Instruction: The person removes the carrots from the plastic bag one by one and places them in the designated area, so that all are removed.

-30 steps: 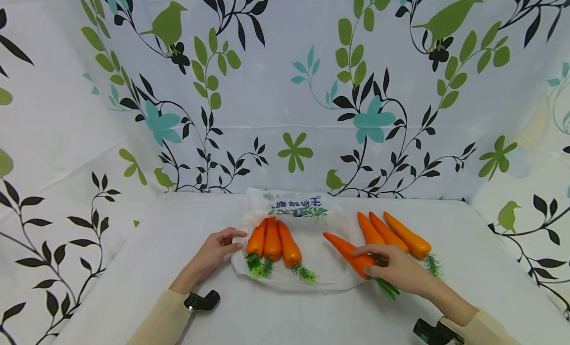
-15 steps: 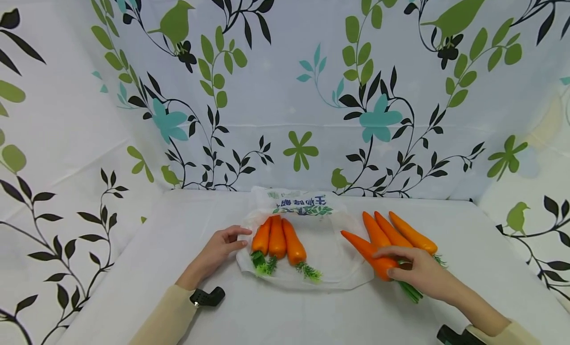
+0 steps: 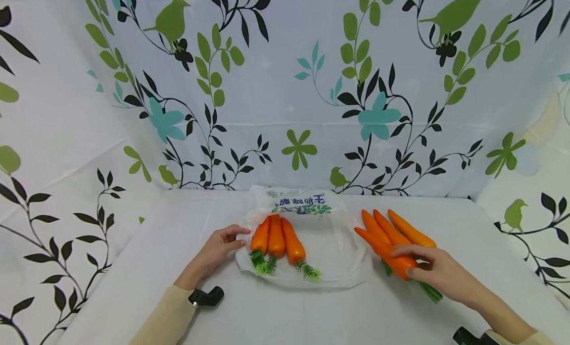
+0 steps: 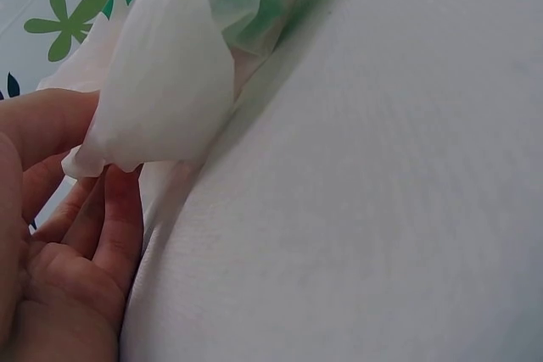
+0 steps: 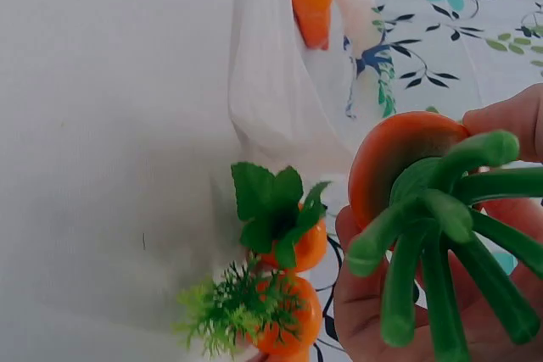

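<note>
My left hand [image 3: 220,248] pinches the left edge of a thin white plastic bag [image 3: 336,256] that lies on the table. In the left wrist view, the bag's rim [image 4: 161,99] is between thumb and fingers. Three orange carrots [image 3: 276,238] with leafy green tops lie side by side on the bag's left half. To the right of the bag, my right hand [image 3: 438,271] grips another carrot [image 3: 383,248] near its top. Its cut green stems [image 5: 441,243] face the right wrist camera. Behind it, three more carrots [image 3: 411,228] lie together, partly covered by that hand.
The white table [image 3: 311,315] extends toward me and to both sides. Blue print [image 3: 300,201] marks the bag's far end. A white curtain [image 3: 267,87] with leaves, birds and flowers hangs behind the table's back edge.
My right hand has carried its carrot to the right, off the bag's right side and up beside the other carrots there. The left hand stays at the bag's edge.
</note>
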Demonstrator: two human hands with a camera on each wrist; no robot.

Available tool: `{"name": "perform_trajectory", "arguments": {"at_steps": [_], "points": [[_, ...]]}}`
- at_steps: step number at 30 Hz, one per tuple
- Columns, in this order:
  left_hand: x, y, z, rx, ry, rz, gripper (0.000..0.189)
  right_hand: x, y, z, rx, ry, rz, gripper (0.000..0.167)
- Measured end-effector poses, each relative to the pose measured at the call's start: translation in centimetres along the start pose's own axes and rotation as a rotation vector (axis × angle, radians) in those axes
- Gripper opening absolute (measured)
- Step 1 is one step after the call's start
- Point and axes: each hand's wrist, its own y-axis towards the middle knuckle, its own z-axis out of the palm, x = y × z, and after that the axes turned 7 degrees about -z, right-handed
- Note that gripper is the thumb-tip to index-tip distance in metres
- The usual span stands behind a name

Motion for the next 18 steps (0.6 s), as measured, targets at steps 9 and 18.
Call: {"name": "perform_trajectory", "arguments": {"at_steps": [9,18], "points": [[0.0,0.0,-0.1,-0.008,0.028,0.006,0.029,-0.7,-1.3,-1.6,-0.051,-0.050,0.052,0.030],[0.1,0.0,-0.2,0.002,0.037,0.014,0.031,-1.6,-2.3,-3.3,-0.085,-0.087,0.083,0.029]]}}
